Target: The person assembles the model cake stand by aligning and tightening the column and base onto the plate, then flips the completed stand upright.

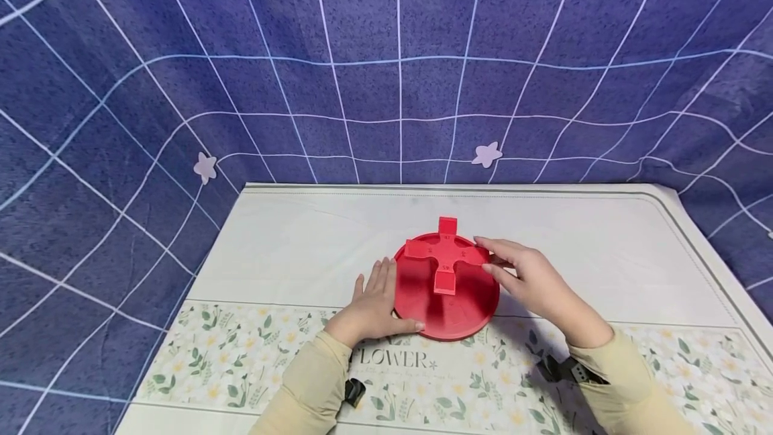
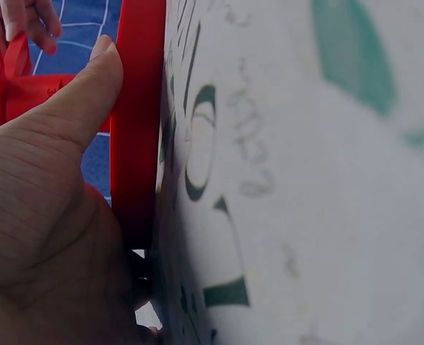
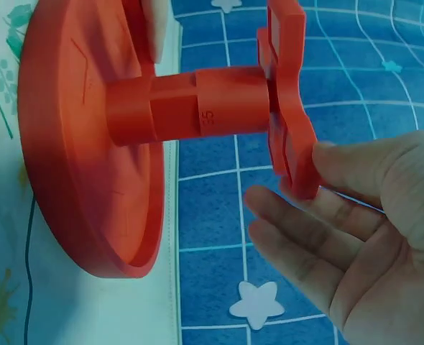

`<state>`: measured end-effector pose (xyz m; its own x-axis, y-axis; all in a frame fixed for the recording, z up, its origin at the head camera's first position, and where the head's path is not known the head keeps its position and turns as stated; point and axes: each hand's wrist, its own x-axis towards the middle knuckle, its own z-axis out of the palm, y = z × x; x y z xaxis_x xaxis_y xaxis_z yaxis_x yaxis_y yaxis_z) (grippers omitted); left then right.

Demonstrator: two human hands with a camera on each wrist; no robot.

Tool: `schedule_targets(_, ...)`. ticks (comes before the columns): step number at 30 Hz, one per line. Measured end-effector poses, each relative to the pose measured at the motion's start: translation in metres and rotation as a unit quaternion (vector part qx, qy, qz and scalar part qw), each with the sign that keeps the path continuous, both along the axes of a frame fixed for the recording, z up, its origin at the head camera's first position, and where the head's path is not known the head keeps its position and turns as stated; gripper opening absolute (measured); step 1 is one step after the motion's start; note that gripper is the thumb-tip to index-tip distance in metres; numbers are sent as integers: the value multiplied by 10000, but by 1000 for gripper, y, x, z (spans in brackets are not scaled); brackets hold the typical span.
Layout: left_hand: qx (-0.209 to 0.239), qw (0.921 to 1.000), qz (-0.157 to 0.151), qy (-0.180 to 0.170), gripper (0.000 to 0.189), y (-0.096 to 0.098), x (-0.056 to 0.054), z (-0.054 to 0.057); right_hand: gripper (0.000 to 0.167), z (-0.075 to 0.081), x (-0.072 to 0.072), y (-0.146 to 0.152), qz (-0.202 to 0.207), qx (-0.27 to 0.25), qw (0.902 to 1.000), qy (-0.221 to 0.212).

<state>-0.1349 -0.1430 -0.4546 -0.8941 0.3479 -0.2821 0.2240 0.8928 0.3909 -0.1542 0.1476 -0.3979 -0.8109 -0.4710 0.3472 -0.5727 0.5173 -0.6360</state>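
Note:
A red round dish (image 1: 461, 317) with a raised rim lies on the table. From its middle rises a stepped red post (image 3: 233, 100) with a number on its side. On top of the post sits a red four-armed cross piece (image 1: 445, 250) with small marks on its arms. My left hand (image 1: 371, 307) rests against the dish's left side, fingers straight and thumb spread along the near rim. With thumb and fingertips, my right hand (image 1: 537, 280) pinches the end of the cross's right arm. In the right wrist view, the other right fingers are spread below that arm.
A white tablecloth (image 1: 314, 240) with a printed flower band (image 1: 241, 354) covers the table. Behind and at the sides hangs a blue curtain (image 1: 362, 86) with a grid and stars. Black straps (image 1: 570, 369) show at the wrists.

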Motion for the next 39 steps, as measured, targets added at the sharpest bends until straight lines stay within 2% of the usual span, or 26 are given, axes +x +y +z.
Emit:
schedule_targets(7, -16, 10000, -32, 40, 124, -2, 0, -4, 60, 2, 13, -7, -30, 344, 9988, 351)
schedule_targets(11, -12, 10000, -53, 42, 124, -1, 1, 0, 60, -1, 17, -16, -10, 474, 9956, 805)
schedule_targets(17, -48, 9999, -62, 75, 123, -1, 1, 1, 66, -8, 18, -34, -124, 883, 9760, 1988)
schedule_targets(20, -47, 10000, -37, 55, 124, -1, 0, -3, 68, -11, 18, -40, -202, 935, 9694, 2263)
schedule_targets(27, 50, 10000, 22, 69, 126, -2, -2, -12, 65, -4, 18, -32, -253, 770, 9716, 2224)
schedule_targets(30, 41, 10000, 39, 35, 127, -2, -2, -11, 52, 2, 16, -22, -398, 430, 9718, 2286)
schedule_targets(34, 10, 10000, 64, -21, 126, -1, -2, -9, 35, 6, 10, -13, -852, 68, 9677, 2372)
schedule_targets(37, 21, 10000, 70, -30, 126, -1, -2, -10, 40, 3, 7, -9, -1048, 183, 9721, 2090)
schedule_targets(39, 55, 10000, 64, -38, 126, -1, -2, -10, 46, 1, 5, -7, -969, 388, 9786, 1771)
